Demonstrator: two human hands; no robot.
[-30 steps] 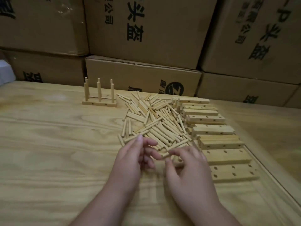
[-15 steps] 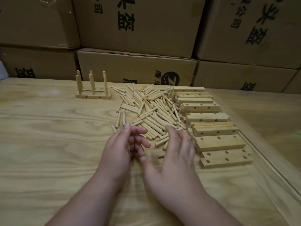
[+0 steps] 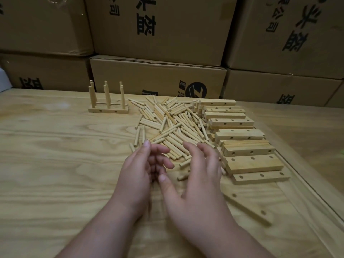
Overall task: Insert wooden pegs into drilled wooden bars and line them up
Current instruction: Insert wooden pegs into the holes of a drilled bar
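With both the left hand (image 3: 143, 164) and right hand (image 3: 201, 175) loosely spread and holding nothing visible, a careless sweep could scatter the loose pegs (image 3: 173, 127) or nudge the stacked bars (image 3: 242, 142) on the right.

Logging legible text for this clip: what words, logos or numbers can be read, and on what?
"头盔": large black print, top middle cardboard box.
"头盔": same print, tilted, top right box.
"公司": small print beside the large characters on those two boxes; the start is cut off.
Round "Z" logo: lower middle box; characters beside it half hidden.
Lower left box and lower right box: print cut off, unreadable.
Wooden parts: no text.
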